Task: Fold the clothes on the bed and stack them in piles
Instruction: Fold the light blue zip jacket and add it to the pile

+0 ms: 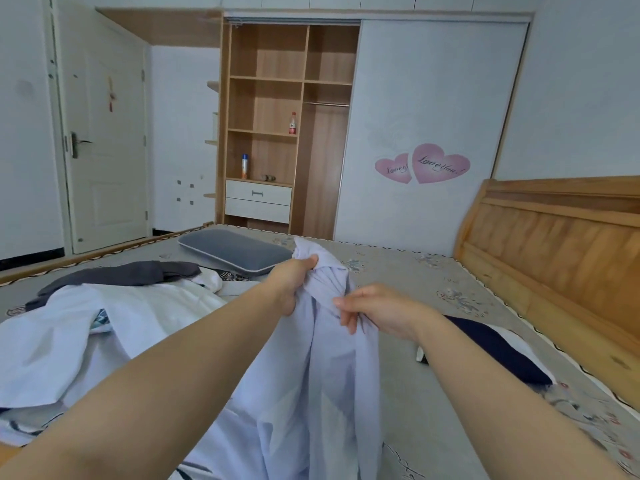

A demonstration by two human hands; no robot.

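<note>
left hand (293, 276) bunches the top of a pale lilac garment (322, 368) held above the bed (415, 289), right hand (375, 315) pinching its fabric just beside

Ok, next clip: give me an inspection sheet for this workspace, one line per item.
Surface: bed with patterned grey cover.
Job's things: pale shirt held up bunched; white garment and dark grey garment lying unfolded at left; navy garment at right.
Clutter: grey pillow.
Hands: left hand grips the shirt's top; right hand pinches it lower.
Cables: nothing seen.
Surroundings: open wardrobe holding a bottle and a spray can; wooden headboard; door.
</note>
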